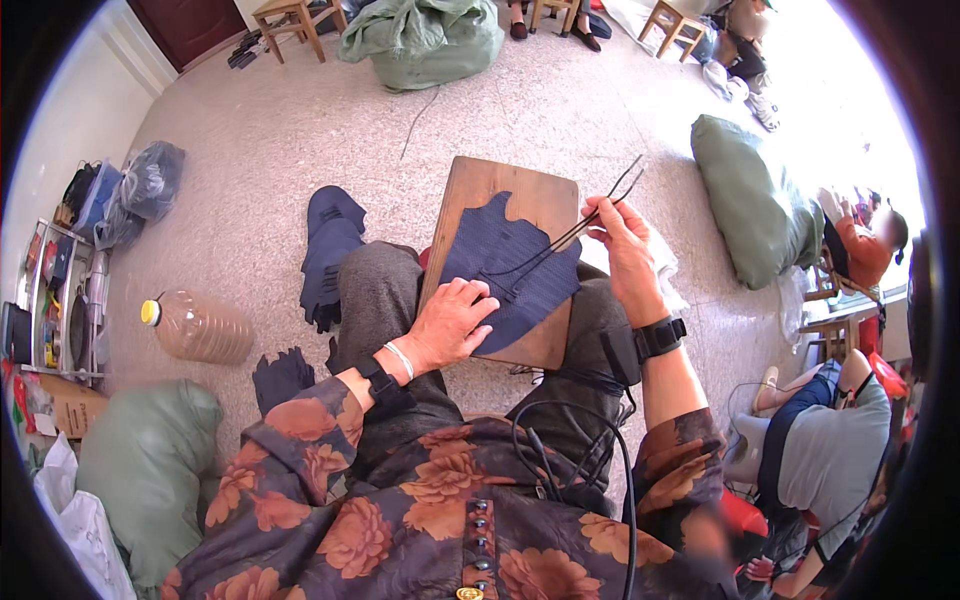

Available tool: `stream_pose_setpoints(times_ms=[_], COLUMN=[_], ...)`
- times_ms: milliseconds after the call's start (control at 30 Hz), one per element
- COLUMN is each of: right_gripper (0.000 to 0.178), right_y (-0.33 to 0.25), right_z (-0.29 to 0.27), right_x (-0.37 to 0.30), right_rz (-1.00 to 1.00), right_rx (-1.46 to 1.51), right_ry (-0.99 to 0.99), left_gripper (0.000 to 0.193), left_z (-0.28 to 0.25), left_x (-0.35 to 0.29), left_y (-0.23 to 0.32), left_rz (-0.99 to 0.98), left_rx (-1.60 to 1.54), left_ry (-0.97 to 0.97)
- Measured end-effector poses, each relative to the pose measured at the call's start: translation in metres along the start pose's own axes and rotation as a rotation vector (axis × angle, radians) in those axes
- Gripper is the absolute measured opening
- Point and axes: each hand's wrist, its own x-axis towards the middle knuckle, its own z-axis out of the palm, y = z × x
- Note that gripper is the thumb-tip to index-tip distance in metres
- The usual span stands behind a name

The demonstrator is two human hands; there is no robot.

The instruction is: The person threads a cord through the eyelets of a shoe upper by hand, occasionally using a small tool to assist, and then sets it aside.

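In the head view, the work in hand looks like setting or drawing a thin dark cord (572,234) across a piece of blue cloth (545,285), though whether the strands are being fastened, threaded or merely laid out cannot be told. The cloth lies on a wooden board (475,185) propped across the lap.

The right hand (625,245) is raised above the board's right edge, thumb and fingers closed in a pinch on the cord. Two free ends fan out past the fingertips, up and to the right, while two strands slope down from the pinch to the middle of the cloth. How they meet the cloth is too fine to make out.

The left hand (450,320) rests palm down on the cloth's lower left part, fingers loosely bent, thumb apart; no object shows in its grip, and it seems to steady the cloth. The cloth thus lies under the left fingers and below and to the left of the right-hand pinch, clear of it.

As a judgement, the next move calls for keeping the cloth flat under the left hand, with even tension on both strands so neither slips or puckers the cloth.
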Motion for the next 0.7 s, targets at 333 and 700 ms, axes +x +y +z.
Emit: stream_pose_setpoints(times_ms=[333,700], right_gripper=[0.017,0.02], right_y=[0.06,0.077], right_z=[0.012,0.035], right_x=[-0.003,-0.002], right_rz=[0.401,0.028], right_rx=[0.4,-0.464], right_ry=[-0.049,0.006], left_gripper=[0.037,0.036], left_z=[0.0,-0.001], left_x=[-0.001,0.001], left_y=[0.0,0.001], left_rz=[0.001,-0.024], left_rx=[-0.004,-0.014], left_ry=[0.006,0.003])
